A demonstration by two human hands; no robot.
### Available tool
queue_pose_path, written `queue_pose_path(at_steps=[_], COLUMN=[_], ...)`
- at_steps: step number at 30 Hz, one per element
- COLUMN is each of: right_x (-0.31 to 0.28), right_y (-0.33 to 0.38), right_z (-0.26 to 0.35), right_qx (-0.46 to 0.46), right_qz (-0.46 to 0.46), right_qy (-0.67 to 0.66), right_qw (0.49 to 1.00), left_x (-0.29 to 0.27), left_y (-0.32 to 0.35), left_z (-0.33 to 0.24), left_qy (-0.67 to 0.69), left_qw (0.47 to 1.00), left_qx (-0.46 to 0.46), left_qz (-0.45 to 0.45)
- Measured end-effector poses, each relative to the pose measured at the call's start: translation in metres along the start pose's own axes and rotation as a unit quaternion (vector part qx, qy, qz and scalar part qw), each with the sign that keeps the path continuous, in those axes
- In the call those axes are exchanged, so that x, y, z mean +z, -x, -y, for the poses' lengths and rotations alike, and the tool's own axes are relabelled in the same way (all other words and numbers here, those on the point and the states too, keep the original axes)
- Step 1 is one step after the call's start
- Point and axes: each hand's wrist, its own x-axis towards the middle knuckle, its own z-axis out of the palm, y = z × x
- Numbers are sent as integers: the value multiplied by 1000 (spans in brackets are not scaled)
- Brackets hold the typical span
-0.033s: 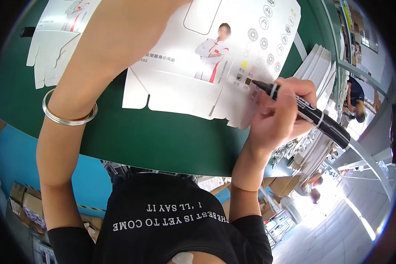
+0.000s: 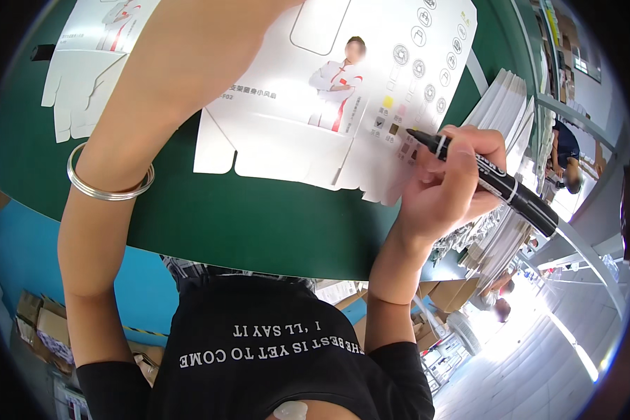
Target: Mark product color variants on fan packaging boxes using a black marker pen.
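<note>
My right hand [image 2: 449, 178] is closed around a black marker [image 2: 514, 192], with its thumb and fingers near the tip. The marker's tip sits just right of a dark brown square, over a flat white printed carton [image 2: 280, 157]. Rows of small coloured squares and round icons run along the carton's right side, and a person in a white and red outfit is printed at its middle. My left forearm, with a silver bangle [image 2: 110, 183], crosses the carton's left side. The left hand [image 2: 248, 31] runs up past the top edge, its fingers out of view.
A second flat white carton [image 2: 84, 91] lies at the left of the green table [image 2: 259, 224], near a small black object [image 2: 43, 52]. Stacked flat cartons [image 2: 504, 112] stand at the right. Beyond are brown boxes [image 2: 52, 325], a fan [image 2: 463, 332], a metal frame and other people.
The marker's tip has shifted slightly right, off the brown square, and my right hand has moved a little with it. My left arm stays in place.
</note>
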Motion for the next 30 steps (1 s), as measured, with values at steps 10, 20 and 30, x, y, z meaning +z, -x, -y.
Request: queue_pose_path(at_steps=[10,20,30], right_x=[-18,-18,-25], right_y=[7,10,-4], right_z=[-7,-9,-16], right_qx=[-6,13,0], right_qz=[-4,-12,-48], right_qy=[17,25,222], right_qw=[1000,1000,974], left_x=[7,12,4], left_y=[1,4,2], left_z=[-12,-18,-20], left_qy=[13,-71,34], left_qw=[999,996,995], left_qx=[-46,-51,-95], left_qz=[-18,-23,0])
